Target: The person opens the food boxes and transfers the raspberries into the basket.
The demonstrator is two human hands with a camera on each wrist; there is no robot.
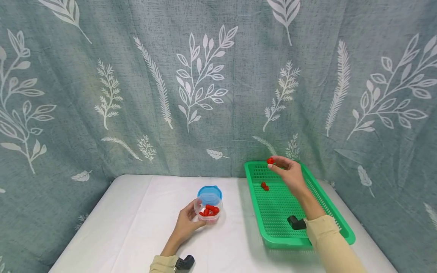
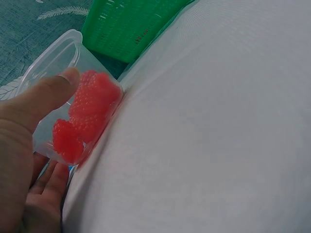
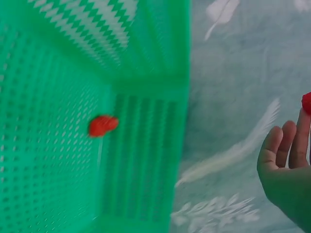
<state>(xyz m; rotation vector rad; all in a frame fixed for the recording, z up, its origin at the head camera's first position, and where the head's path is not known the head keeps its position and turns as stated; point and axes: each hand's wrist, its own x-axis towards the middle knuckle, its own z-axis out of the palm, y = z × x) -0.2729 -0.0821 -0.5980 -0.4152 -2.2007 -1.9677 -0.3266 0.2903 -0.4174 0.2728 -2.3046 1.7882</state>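
Observation:
My left hand grips a clear plastic tub on the white table, thumb on its near side. Inside lie several red raspberries, seen through the wall in the left wrist view as well. Over the far part of the green basket, my right hand pinches one raspberry between thumb and fingertips. In the right wrist view that raspberry shows only at the right edge. Below the hand, two raspberries rest in the basket near its left wall.
A blue lid lies flat on the table just behind the tub. The basket's raised rim stands to the right of the tub. Behind everything hangs a grey-green leaf-patterned curtain.

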